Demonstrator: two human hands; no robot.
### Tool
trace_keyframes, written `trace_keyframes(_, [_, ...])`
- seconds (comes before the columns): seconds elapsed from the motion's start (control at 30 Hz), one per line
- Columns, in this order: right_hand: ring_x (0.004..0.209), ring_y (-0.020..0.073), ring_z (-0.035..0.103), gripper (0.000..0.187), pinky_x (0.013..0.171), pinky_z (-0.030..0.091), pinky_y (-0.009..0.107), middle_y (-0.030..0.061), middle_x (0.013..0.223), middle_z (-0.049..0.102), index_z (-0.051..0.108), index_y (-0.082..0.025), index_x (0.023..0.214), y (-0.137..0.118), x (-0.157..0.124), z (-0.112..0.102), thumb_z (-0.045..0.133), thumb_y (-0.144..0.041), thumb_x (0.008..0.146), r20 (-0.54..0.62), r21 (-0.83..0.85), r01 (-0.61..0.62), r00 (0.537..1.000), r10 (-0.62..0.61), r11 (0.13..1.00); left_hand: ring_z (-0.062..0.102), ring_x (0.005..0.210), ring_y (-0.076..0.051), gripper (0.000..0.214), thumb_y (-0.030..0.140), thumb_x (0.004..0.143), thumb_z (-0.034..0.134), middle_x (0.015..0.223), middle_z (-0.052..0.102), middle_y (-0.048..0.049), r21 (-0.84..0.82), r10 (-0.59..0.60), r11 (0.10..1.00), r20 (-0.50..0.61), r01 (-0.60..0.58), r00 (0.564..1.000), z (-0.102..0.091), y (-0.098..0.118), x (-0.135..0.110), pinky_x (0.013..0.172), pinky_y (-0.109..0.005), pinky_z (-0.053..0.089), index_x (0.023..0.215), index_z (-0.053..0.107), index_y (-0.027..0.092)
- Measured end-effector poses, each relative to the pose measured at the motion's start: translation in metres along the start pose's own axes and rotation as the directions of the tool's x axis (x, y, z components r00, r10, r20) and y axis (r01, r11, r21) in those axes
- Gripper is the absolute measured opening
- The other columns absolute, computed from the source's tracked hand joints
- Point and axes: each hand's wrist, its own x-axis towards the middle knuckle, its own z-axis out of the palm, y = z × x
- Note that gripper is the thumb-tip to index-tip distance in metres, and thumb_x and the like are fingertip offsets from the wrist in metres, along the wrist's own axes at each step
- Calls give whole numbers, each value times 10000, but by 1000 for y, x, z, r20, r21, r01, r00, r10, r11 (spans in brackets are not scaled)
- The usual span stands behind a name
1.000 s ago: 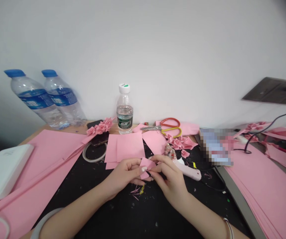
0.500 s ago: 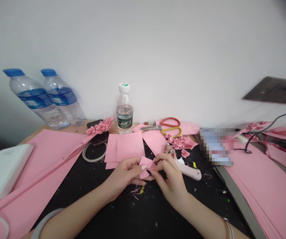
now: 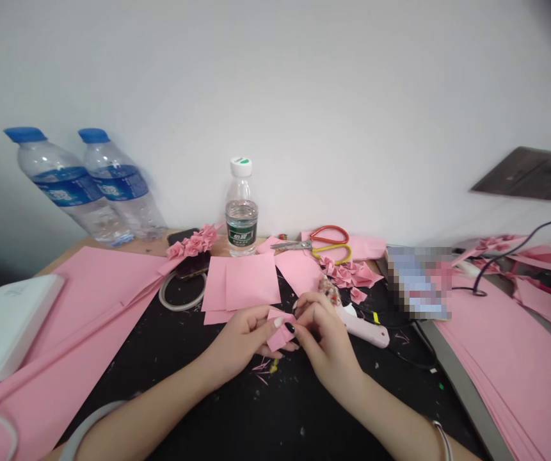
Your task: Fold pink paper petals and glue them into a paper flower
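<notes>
Pinching folded pink paper (image 3: pixel 281 331), left hand (image 3: pixel 242 340) and right hand (image 3: pixel 327 339) together, over black mat (image 3: pixel 275 416)

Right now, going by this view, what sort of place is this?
Likely a paper-craft workbench: stacked pink paper sheets, scissors with red and yellow handles, and folded pink paper flowers.

Small folded pink paper (image 3: pixel 281 331) — pinched, held aloft
</notes>
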Motion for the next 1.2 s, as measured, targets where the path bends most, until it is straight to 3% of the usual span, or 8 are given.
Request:
trace_keyframes(0.33, [601,155,488,143,548,415,277,9,690,512,430,-204,724,3,-1,2,463,-141,848,-22,-169,-36,999,33,985,669,731,-189,331,462,771,573,801,692,-56,15,12,1000,25,-13,1000,2,-1,0,637,-286,526,880,589,150])
trace_keyframes(0.57, [518,136,523,153,481,415,242,-18,618,526,421,-209,726,-1,-3,3,450,-161,869,42,-47,-111,993,113,993,656,661,-164,233,314,728,671,729,712,-51,128,113,985,18,-115,993,2,-8,1,564,-227,477,852,599,131])
trace_keyframes(0.8, [428,122,466,172,404,346,227,-42,517,477,456,-210,683,-2,-4,4,495,-198,850,29,-75,-176,983,179,982,669,653,-178,226,345,736,653,688,719,-49,166,78,983,2,-77,997,2,-7,-1,546,-232,476,796,586,139])
trace_keyframes(1.0, [416,128,487,178,393,357,234,-29,532,504,460,-212,690,0,-6,7,510,-266,852,22,-17,-231,973,232,973,659,639,-165,209,342,742,644,702,724,-42,165,82,983,17,-83,997,1,-7,-1,552,-227,469,781,588,143])
trace_keyframes(1.2, [401,121,445,165,382,323,227,-48,510,458,445,-216,687,2,-6,6,529,-223,829,7,-14,-260,966,260,965,683,690,-194,197,323,737,648,695,719,-45,149,56,987,24,-59,998,0,-7,0,543,-221,458,771,580,141])
